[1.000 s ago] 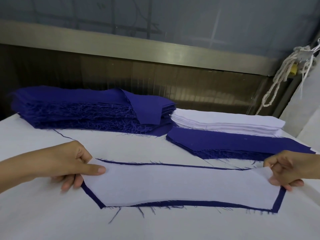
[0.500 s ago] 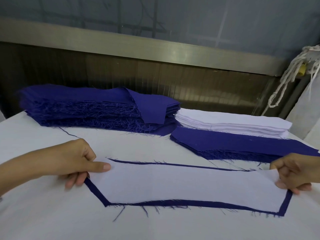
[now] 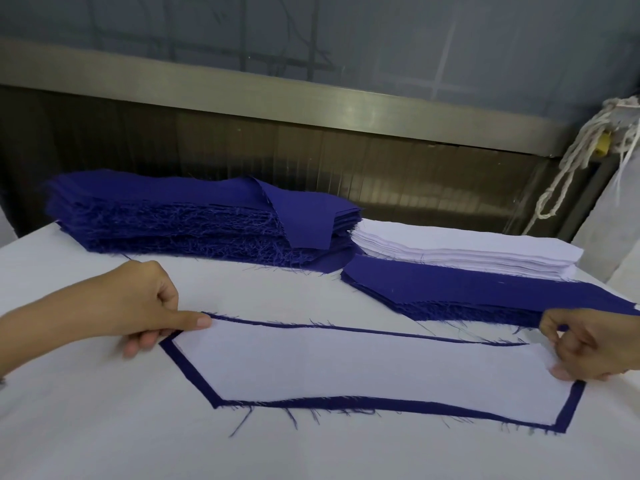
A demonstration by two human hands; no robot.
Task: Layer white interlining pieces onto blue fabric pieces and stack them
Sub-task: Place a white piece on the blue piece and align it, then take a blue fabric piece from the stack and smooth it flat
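Note:
A white interlining piece [image 3: 363, 365] lies on a blue fabric piece [image 3: 346, 403], whose edge shows as a dark border around it. My left hand [image 3: 138, 303] pinches the layered pair at its left end, thumb on top. My right hand [image 3: 588, 344] pinches the right end between thumb and curled fingers. At the back left sits a tall stack of blue pieces [image 3: 180, 216] with frayed edges. To the right a stack of white interlining [image 3: 467, 251] rests behind a low pile of blue pieces [image 3: 467, 289].
The work surface is a white cloth-covered table [image 3: 104, 427]. A dark wall with a metal rail [image 3: 311, 102] runs behind the stacks. White cords [image 3: 581, 157] hang at the far right, beside a pale upright surface.
The layered piece and both hands keep their hold. The view has shifted slightly, so everything sits a little lower and to the right in the frame.

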